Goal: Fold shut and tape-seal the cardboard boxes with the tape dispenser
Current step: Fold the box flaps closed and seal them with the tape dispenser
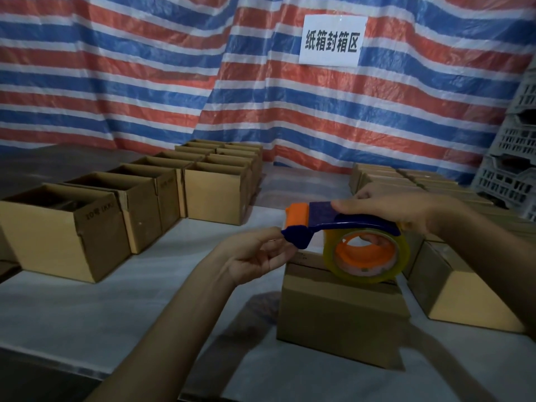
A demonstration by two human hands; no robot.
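Right grip: Your right hand (400,210) held the blue-and-orange plastic tape dispenser (348,224) from above. The fingers were curled tight round its blue frame, and their tips showed through the orange core.
Left grip: Your left hand (255,256) was turned palm up, with thumb and fingers closed to a narrow pinch on the dispenser's blue front tip.
Dispenser: You held it level, orange roller end toward your left. Its roll of clear yellowish tape (365,275) rested on the top of the closed brown cardboard box (339,311).
Box: It stood on the white table surface (174,300) right in front of you, flaps folded down, with a seam line across the top.
Other boxes: A row of open brown cardboard boxes (58,233) ran along your left, and closed brown cardboard boxes (464,297) stood on your right.
Backdrop: A red, white and blue striped tarp (145,82) carried a white paper sign (332,40), and grey plastic crates (513,158) were stacked at the right edge.
Hard to tell: Whether a tape end lay in your left pinch could not be made out. The roll hid part of the box seam, and dim light blurred the printing on the boxes.
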